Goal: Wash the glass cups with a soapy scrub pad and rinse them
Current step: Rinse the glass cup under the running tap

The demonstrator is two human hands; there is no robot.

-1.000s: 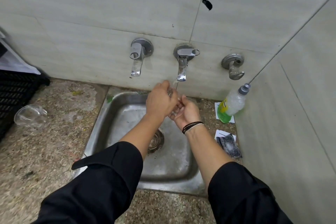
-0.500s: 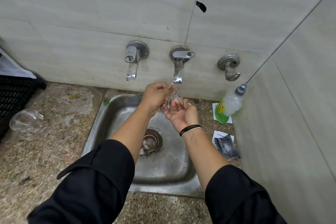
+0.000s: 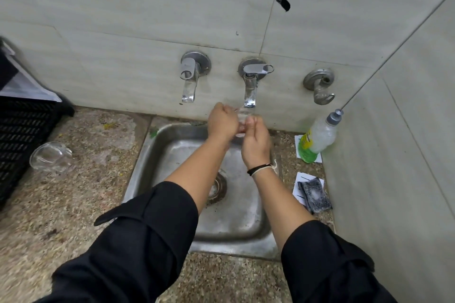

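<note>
both hands had risen closer to the middle tap (image 3: pixel 250 92) since a moment earlier; the left hand (image 3: pixel 222 122) and right hand (image 3: pixel 254 141) gripped a glass cup (image 3: pixel 242 120) under its spout, suggesting rinsing. another glass cup (image 3: pixel 50 156) lay near the tabletop's left edge, the scrub pad (image 3: pixel 315 195) at its right edge.
</note>
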